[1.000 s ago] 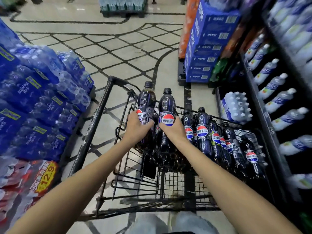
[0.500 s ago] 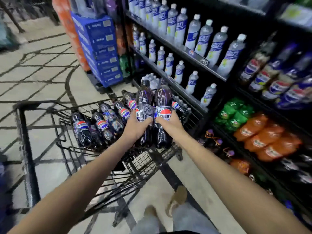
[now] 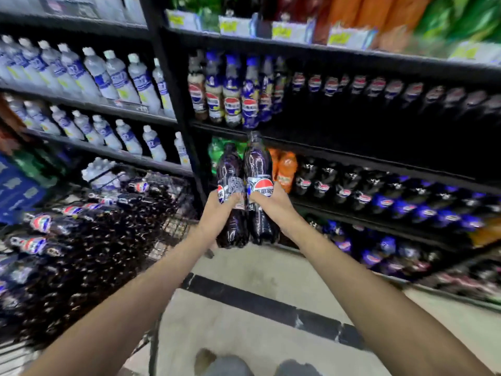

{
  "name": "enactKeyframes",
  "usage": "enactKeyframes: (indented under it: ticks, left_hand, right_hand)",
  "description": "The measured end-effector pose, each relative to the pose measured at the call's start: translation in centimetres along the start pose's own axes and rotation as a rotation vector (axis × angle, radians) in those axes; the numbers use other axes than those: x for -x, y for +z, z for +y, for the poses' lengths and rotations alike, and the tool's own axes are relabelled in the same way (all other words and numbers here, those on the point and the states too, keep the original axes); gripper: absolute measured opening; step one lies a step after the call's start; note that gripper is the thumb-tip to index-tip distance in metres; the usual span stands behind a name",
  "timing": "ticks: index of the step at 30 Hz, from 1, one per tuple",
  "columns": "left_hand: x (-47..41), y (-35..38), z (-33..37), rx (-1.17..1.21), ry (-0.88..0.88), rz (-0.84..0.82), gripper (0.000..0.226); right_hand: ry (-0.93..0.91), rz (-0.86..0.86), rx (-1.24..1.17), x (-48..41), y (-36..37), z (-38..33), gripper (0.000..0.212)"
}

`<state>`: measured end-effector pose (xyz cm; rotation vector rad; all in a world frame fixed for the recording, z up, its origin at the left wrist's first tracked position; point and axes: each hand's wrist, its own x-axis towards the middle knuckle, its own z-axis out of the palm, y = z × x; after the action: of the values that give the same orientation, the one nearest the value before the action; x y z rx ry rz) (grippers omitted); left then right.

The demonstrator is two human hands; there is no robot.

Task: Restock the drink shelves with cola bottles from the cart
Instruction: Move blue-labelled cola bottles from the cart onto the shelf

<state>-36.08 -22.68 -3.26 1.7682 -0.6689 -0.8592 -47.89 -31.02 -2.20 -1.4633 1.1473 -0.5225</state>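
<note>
Two bottles: left bottle (image 3: pixel 230 169) and right bottle (image 3: pixel 257 161), both dark cola, upright, side by side and touching, held in the air in front of the shelves (image 3: pixel 352 158).
Left grip: left hand (image 3: pixel 217 215) is wrapped round the left bottle's middle, fingers over the label.
Right grip: right hand (image 3: pixel 273 206) is wrapped round the right bottle just under its red, white and blue logo.
Hands together: close side by side, each clamped on its own bottle, both arms stretched forward.
Left of left hand: cart (image 3: pixel 173 226), a blurred wire basket lower than the hand, holding cart bottles (image 3: pixel 40 222) that lie at angles.
Beyond left hand: black post (image 3: pixel 176 104) of the shelves, and green bottles (image 3: pixel 217 153) behind the left bottle's top.
Just right of right bottle: orange bottles (image 3: pixel 286 169).
Right of right hand: shelf cola (image 3: pixel 363 198) in a row at hand height, with more rows above and below.
Above and left of left hand: white bottles (image 3: pixel 130 137) on two shelves.
Below the hands: floor (image 3: pixel 244 272), pale with a dark stripe.
</note>
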Motion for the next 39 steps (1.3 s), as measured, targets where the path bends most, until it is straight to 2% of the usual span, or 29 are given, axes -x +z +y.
enactKeyframes:
  ticks: [2,4,8,11,13,15,18,23,26,33,36,39]
  left_hand:
    - [0.8,4.6,0.8,0.062,-0.006,-0.081,0.023]
    - [1.6,9.0,1.6,0.114,-0.049,-0.146,0.035]
    - [3.4,16.8,2.9,0.183,-0.108,-0.198,0.046]
    - [4.2,21.4,3.6,0.158,-0.1,-0.251,0.059]
    - [4.2,23.7,4.2,0.127,-0.07,-0.262,0.057]
    - [3.9,25.8,4.7,0.08,-0.048,-0.282,0.064]
    - [2.5,28.3,5.7,0.018,-0.002,-0.295,0.077]
    - [-2.3,31.9,7.7,-0.086,0.05,-0.322,0.082]
    - [-6.2,33.8,9.4,-0.149,0.11,-0.321,0.077]
    - [-15.5,37.3,12.9,-0.175,0.254,-0.332,0.083]
    - [-18.8,38.4,13.7,-0.163,0.333,-0.308,0.078]
    - [-21.2,39.4,14.0,-0.097,0.379,-0.282,0.073]
  right_hand:
    - [0.012,0.024,-0.016,0.9,-4.8,1.1,0.041]
    - [0.014,0.047,-0.014,1.5,-9.4,2.4,0.04]
    - [0.012,0.117,-0.012,2.5,-17.1,5.0,0.036]
    - [0.018,0.162,-0.042,2.9,-21.8,6.5,0.031]
    - [0.03,0.163,-0.058,2.9,-24.1,7.3,0.035]
    - [0.04,0.176,-0.065,2.6,-26.1,7.9,0.037]
    - [0.051,0.223,-0.093,1.1,-28.4,8.2,0.034]
    - [0.033,0.266,-0.108,-3.2,-31.9,7.8,0.033]
    - [0.025,0.308,-0.055,-6.9,-33.7,7.2,0.042]
    - [-0.031,0.382,-0.058,-16.0,-36.1,5.2,0.064]
    - [-0.11,0.413,-0.098,-19.2,-36.4,4.5,0.041]
    - [-0.164,0.459,-0.107,-21.6,-36.7,4.0,0.041]
